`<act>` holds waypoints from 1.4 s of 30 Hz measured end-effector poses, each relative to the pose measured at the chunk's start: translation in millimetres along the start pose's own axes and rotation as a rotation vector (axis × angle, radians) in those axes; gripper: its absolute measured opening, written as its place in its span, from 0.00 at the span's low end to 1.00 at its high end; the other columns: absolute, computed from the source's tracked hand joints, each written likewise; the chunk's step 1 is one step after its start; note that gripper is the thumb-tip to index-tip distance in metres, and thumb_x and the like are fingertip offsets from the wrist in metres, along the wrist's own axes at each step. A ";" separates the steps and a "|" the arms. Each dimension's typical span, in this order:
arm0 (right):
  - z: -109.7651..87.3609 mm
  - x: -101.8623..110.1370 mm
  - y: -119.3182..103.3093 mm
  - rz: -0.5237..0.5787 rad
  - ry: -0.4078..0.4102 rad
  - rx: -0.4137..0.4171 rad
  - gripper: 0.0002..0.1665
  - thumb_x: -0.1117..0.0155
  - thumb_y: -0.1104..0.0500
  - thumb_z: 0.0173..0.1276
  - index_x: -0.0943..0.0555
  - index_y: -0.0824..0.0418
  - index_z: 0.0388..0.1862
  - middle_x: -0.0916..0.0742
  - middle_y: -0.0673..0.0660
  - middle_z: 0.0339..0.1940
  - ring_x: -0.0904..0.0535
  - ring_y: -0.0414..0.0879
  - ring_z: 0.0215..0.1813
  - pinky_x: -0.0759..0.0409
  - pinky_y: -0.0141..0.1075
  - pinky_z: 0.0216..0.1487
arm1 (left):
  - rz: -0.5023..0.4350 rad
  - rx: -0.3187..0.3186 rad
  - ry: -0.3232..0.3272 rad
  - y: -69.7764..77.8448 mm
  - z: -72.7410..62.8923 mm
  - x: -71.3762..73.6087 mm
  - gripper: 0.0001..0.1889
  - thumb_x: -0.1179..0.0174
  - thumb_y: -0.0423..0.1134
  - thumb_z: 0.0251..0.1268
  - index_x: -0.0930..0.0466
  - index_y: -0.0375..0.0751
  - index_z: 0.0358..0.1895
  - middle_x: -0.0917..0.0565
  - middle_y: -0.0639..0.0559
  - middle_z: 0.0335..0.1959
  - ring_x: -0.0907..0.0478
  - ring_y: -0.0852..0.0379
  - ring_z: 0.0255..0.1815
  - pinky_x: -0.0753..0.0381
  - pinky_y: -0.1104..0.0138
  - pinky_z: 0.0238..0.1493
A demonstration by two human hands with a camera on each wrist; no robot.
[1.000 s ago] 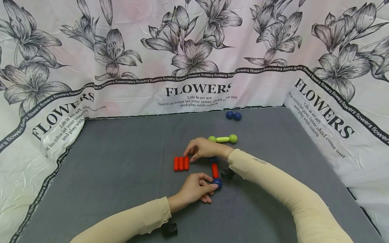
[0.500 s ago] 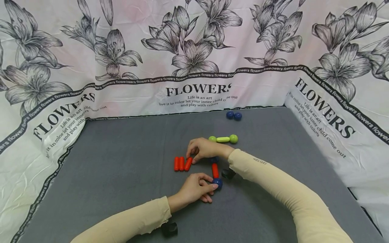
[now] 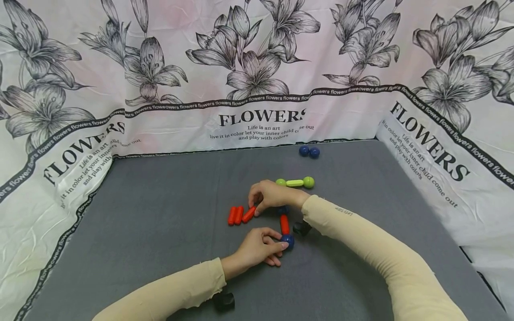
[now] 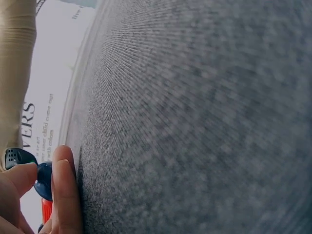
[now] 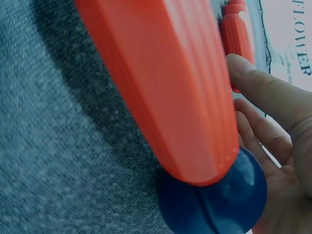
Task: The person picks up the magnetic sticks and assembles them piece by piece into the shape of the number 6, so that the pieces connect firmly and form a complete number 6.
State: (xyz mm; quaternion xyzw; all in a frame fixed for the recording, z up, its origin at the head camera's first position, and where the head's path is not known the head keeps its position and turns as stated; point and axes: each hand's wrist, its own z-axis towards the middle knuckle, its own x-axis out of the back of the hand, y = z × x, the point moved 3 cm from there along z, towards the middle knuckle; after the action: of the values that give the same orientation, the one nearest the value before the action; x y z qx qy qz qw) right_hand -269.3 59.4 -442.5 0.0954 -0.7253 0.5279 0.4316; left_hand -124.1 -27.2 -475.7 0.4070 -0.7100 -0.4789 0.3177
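My left hand (image 3: 257,246) pinches a blue ball (image 3: 287,241) between thumb and fingers; the left wrist view also shows this blue ball (image 4: 44,181). A red rod (image 3: 284,224) joins it to a second blue ball (image 3: 283,209), partly hidden under my right wrist. Close up in the right wrist view are the joined red rod (image 5: 165,87) and a blue ball (image 5: 214,195). Farther left, my right hand (image 3: 273,195) pinches the upper end of a loose, slanted red rod (image 3: 249,215). Beside it lie two parallel red rods (image 3: 235,215).
Behind my right hand lies a green rod (image 3: 295,183) with a green ball at each end. Two blue balls (image 3: 309,152) sit at the back of the grey table (image 3: 160,214). Flower-printed cloth (image 3: 257,125) stands along the back and sides.
My right hand has shifted slightly right, pulling the end red rod out of line with the other two and tilting it. My left hand has kept its hold on the blue ball.
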 end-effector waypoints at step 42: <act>-98.6 34.1 19.5 0.241 0.338 -0.226 0.12 0.23 0.59 0.57 0.13 0.58 0.40 0.12 0.57 0.36 0.17 0.45 0.36 0.17 0.32 0.40 | 0.004 0.050 0.013 2.0 -0.5 -0.6 0.17 0.31 0.43 0.62 0.21 0.38 0.50 0.13 0.46 0.26 0.17 0.61 0.18 0.15 0.67 0.24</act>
State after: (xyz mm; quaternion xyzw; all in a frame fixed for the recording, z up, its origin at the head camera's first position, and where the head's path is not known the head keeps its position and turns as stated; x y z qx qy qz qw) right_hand -249.9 162.2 -424.2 -0.1306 -0.7032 0.4997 0.4887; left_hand -124.0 -26.4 -473.7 0.4167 -0.7203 -0.4577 0.3130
